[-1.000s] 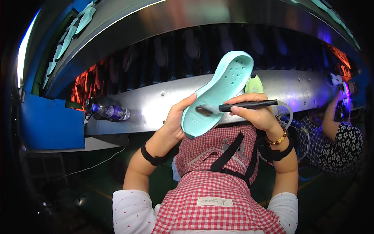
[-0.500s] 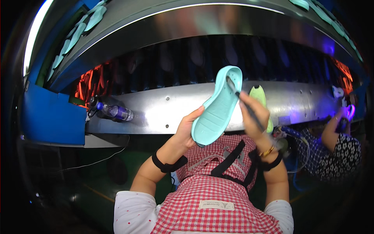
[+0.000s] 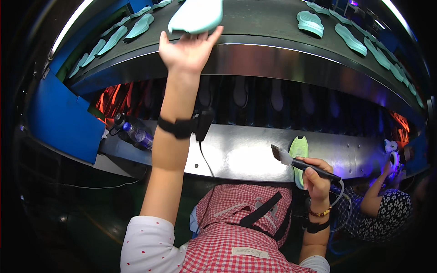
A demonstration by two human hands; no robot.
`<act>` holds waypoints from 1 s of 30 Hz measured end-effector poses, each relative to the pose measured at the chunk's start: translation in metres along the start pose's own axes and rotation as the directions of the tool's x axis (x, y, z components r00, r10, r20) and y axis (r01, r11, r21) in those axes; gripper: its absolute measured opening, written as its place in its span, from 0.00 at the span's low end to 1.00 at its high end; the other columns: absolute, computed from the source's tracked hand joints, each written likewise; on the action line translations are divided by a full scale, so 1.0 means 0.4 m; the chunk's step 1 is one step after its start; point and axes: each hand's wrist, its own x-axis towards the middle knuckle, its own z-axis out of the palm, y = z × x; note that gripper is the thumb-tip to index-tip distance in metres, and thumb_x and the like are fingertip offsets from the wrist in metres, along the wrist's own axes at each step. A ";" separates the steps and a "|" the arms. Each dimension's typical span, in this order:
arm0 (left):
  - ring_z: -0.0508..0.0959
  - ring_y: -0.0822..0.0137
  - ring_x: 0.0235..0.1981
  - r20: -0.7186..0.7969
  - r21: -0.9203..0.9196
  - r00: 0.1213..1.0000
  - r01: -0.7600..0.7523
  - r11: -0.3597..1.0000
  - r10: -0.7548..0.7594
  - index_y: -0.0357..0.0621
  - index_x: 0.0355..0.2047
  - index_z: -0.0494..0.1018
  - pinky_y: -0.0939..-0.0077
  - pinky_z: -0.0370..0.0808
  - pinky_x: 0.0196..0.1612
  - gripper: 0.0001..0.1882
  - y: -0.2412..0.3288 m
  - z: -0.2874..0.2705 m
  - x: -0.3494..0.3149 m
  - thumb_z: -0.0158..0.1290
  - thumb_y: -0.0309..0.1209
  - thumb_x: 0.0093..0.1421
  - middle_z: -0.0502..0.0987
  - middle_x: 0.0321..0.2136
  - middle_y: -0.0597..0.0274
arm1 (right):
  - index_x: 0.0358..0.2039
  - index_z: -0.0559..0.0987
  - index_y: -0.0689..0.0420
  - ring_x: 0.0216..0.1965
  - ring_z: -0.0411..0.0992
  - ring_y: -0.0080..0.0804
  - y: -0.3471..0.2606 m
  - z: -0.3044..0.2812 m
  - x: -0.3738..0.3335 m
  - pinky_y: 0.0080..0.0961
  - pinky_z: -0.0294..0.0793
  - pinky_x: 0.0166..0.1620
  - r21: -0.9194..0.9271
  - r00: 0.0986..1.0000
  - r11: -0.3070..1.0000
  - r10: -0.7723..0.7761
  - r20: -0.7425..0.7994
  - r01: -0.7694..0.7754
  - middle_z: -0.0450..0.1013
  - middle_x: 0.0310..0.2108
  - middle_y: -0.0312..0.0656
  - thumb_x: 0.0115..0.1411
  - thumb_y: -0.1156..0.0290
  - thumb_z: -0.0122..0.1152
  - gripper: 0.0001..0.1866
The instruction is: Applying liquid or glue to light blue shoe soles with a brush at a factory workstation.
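A light turquoise shoe sole (image 3: 198, 16) is lifted over the conveyor at the top edge, which cuts off its far end. My left hand (image 3: 186, 52) reaches far forward, palm up, carrying it. Its middle fingers go under the sole's near end, while the thumb and an outer finger spread to the sides. My right hand (image 3: 317, 178) is closed round the black handle of a brush (image 3: 314, 167) with a cable at its back end. The dark bristles point left over the metal ledge. Behind the brush lies a yellow-green shoe sole (image 3: 299, 148), partly covered by the right hand.
Turquoise soles (image 3: 350, 38) line both sides of the dark conveyor belt (image 3: 259, 20). Below its metal front runs a shiny ledge (image 3: 241, 159) with a bottle (image 3: 139, 135) at left. A co-worker's arm (image 3: 375, 195) is at right. Red glowing light (image 3: 109, 100) shows under the conveyor.
My left hand has carried the turquoise sole up and forward to the conveyor. The brush has left the sole's inside and moved down and right with my right hand. The view has tilted upward.
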 end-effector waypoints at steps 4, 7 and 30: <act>0.48 0.55 0.62 -0.262 0.400 0.962 0.040 0.916 0.073 0.37 0.61 0.36 0.64 0.44 0.62 0.40 -0.105 0.090 0.053 0.37 0.50 0.59 0.43 0.61 0.47 | 0.38 0.72 0.71 0.13 0.64 0.16 -0.003 -0.014 -0.014 0.08 0.63 0.17 0.078 0.997 0.997 0.008 -0.078 -0.002 0.72 0.37 0.59 0.53 0.79 0.52 0.12; 0.53 0.57 0.60 0.020 0.940 0.997 0.007 0.340 -0.076 0.32 0.58 0.49 0.67 0.51 0.60 0.40 -0.204 0.147 0.045 0.48 0.48 0.54 0.53 0.58 0.46 | 0.38 0.72 0.70 0.14 0.64 0.17 -0.003 -0.045 -0.014 0.08 0.63 0.18 0.096 0.992 0.995 0.042 -0.116 -0.030 0.72 0.37 0.58 0.54 0.80 0.52 0.12; 0.70 0.55 0.37 0.647 0.601 0.763 -0.518 -0.608 -0.011 0.41 0.26 0.74 0.64 0.67 0.38 0.19 -0.435 0.153 0.108 0.57 0.46 0.46 0.75 0.30 0.55 | 0.39 0.72 0.69 0.25 0.71 0.24 0.028 -0.170 -0.063 0.14 0.71 0.31 0.229 0.932 0.970 0.159 -0.326 -0.085 0.73 0.37 0.51 0.53 0.79 0.54 0.13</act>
